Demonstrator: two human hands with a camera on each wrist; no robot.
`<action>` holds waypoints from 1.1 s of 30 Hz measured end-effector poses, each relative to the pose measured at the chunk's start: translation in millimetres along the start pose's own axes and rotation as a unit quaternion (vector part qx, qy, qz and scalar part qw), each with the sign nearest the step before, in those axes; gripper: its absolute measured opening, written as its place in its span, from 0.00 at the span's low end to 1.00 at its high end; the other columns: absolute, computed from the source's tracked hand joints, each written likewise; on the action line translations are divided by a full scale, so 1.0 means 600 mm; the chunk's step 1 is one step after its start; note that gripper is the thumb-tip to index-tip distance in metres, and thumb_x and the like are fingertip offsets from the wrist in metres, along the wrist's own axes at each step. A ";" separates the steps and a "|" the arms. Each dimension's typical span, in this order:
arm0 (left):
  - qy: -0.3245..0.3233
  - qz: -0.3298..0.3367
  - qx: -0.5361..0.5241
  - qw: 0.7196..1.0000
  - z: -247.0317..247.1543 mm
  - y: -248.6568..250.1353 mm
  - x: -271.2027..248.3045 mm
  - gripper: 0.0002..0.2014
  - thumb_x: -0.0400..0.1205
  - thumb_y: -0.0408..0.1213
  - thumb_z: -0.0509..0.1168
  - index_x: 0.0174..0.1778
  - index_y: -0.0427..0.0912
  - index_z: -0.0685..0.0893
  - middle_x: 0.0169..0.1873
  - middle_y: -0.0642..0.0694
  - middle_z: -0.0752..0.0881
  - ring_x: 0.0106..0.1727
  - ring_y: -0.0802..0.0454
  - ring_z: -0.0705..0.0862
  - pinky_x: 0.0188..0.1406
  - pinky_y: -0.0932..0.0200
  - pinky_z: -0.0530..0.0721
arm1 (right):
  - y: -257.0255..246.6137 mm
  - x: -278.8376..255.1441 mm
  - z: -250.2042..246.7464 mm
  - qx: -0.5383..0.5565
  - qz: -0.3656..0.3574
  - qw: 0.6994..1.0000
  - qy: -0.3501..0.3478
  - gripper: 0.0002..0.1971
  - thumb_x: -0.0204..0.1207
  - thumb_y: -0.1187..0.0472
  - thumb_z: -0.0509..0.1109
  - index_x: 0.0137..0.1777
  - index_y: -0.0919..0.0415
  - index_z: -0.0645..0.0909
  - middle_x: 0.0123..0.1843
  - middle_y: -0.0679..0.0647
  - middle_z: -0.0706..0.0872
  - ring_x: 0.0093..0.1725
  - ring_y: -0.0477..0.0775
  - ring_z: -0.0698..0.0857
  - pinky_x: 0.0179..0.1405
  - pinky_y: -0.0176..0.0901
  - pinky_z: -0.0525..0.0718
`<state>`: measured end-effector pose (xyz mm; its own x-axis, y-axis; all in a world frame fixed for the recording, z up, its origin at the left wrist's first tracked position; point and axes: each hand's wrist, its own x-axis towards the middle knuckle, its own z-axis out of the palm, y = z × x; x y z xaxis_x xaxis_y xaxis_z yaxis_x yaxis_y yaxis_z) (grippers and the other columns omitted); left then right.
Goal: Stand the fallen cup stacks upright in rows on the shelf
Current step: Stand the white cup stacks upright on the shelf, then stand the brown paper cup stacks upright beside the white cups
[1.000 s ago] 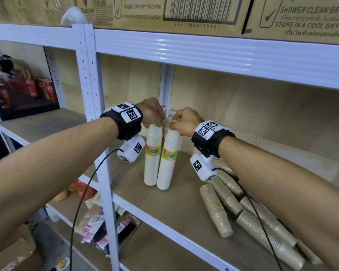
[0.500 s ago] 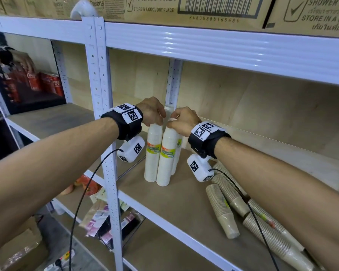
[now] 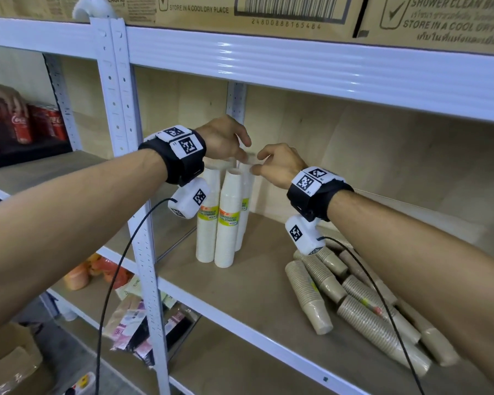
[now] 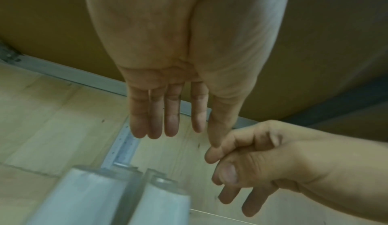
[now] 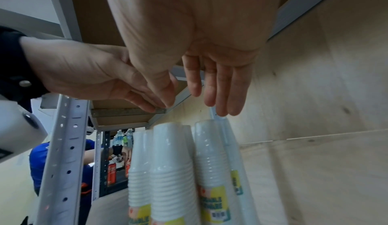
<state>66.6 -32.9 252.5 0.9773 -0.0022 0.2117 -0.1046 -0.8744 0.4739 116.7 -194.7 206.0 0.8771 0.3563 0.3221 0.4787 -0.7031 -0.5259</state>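
3 or 4 white stacks (image 3: 227, 220) of smooth, glossy cups stand upright and close together at the back left of the shelf (image 3: 251, 283), each a tall ribbed column in clear wrap with a yellow-and-orange label; the exact count cannot be told. Beside them to the right, brown stacks (image 3: 351, 297) of matte paper cups lie on their sides in a loose heap on the wood-grain board. The left hand (image 3: 226, 139) hangs just above the white tops, fingers straight and relaxed, holding nothing. The right hand (image 3: 280, 163) sits beside it, fingers loosely extended and empty, thumb near the left thumb. White perforated steel posts (image 3: 117, 89) frame the bay; cartons (image 3: 268, 10) sit above
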 end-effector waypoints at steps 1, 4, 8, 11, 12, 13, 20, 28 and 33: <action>-0.006 0.009 -0.007 1.000 0.005 0.010 0.002 0.18 0.77 0.42 0.76 0.63 0.47 0.86 0.55 0.45 0.87 0.57 0.47 0.85 0.61 0.54 0.84 | 0.012 -0.003 -0.008 -0.009 0.009 1.000 0.004 0.21 0.69 0.50 0.76 0.61 0.53 0.84 0.54 0.49 0.85 0.55 0.54 0.85 0.47 0.41 0.80; -0.035 0.039 -0.019 0.998 0.031 0.042 0.006 0.19 0.77 0.42 0.76 0.63 0.47 0.86 0.55 0.42 0.88 0.57 0.47 0.85 0.57 0.56 0.83 | 0.054 -0.020 -0.033 -0.033 0.040 0.999 0.007 0.21 0.67 0.47 0.77 0.59 0.52 0.84 0.54 0.50 0.85 0.51 0.54 0.84 0.43 0.42 0.79; -0.080 0.076 -0.027 0.994 0.087 0.081 0.012 0.19 0.76 0.41 0.76 0.63 0.49 0.86 0.55 0.45 0.87 0.56 0.50 0.84 0.50 0.62 0.78 | 0.116 -0.055 -0.060 -0.059 0.094 0.994 0.005 0.22 0.65 0.45 0.77 0.58 0.49 0.84 0.53 0.50 0.85 0.49 0.53 0.85 0.42 0.43 0.78; -0.127 0.099 -0.035 0.986 0.143 0.101 0.016 0.19 0.74 0.43 0.78 0.61 0.53 0.85 0.54 0.49 0.86 0.56 0.52 0.84 0.53 0.62 0.78 | 0.168 -0.091 -0.070 -0.071 0.136 0.988 0.004 0.23 0.62 0.41 0.77 0.57 0.47 0.84 0.53 0.49 0.86 0.49 0.52 0.86 0.49 0.46 0.83; -0.143 0.106 -0.042 0.983 0.164 0.107 0.016 0.20 0.73 0.43 0.78 0.61 0.53 0.85 0.54 0.50 0.85 0.57 0.52 0.84 0.53 0.62 0.78 | 0.185 -0.105 -0.072 -0.077 0.151 0.986 0.003 0.23 0.61 0.41 0.77 0.56 0.46 0.84 0.53 0.49 0.86 0.50 0.52 0.86 0.51 0.46 0.83; -0.159 0.114 -0.047 0.980 0.186 0.113 0.015 0.20 0.73 0.43 0.78 0.62 0.53 0.85 0.54 0.50 0.85 0.57 0.53 0.84 0.53 0.62 0.79 | 0.204 -0.119 -0.073 -0.081 0.165 0.983 0.002 0.23 0.61 0.41 0.77 0.56 0.46 0.84 0.53 0.49 0.87 0.50 0.53 0.86 0.52 0.47 0.84; -0.270 0.159 -0.012 0.949 0.337 0.128 -0.014 0.22 0.73 0.42 0.78 0.63 0.56 0.84 0.56 0.54 0.84 0.58 0.54 0.84 0.58 0.55 0.85 | 0.311 -0.240 -0.076 -0.077 0.245 0.966 -0.020 0.20 0.63 0.43 0.77 0.54 0.47 0.85 0.53 0.48 0.87 0.51 0.52 0.86 0.46 0.41 0.81; -0.357 0.203 0.024 0.912 0.440 0.123 -0.060 0.24 0.71 0.43 0.80 0.63 0.57 0.84 0.59 0.52 0.84 0.60 0.56 0.82 0.63 0.57 0.81 | 0.374 -0.380 -0.071 -0.127 0.285 0.949 -0.049 0.21 0.66 0.42 0.75 0.58 0.48 0.86 0.52 0.47 0.88 0.51 0.49 0.85 0.52 0.42 0.82; -0.393 0.223 0.032 0.892 0.466 0.123 -0.075 0.26 0.74 0.36 0.78 0.68 0.48 0.82 0.58 0.55 0.81 0.62 0.58 0.80 0.61 0.65 0.76 | 0.392 -0.443 -0.062 -0.136 0.311 0.939 -0.057 0.22 0.69 0.48 0.78 0.62 0.52 0.84 0.52 0.49 0.86 0.55 0.51 0.84 0.52 0.41 0.81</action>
<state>66.6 -232.9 39.0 0.6710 -0.6740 -0.3091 -0.5286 -0.7271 0.4381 -5.4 -477.9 26.1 0.9896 -0.1225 -0.0750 -0.1414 -0.9225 -0.3591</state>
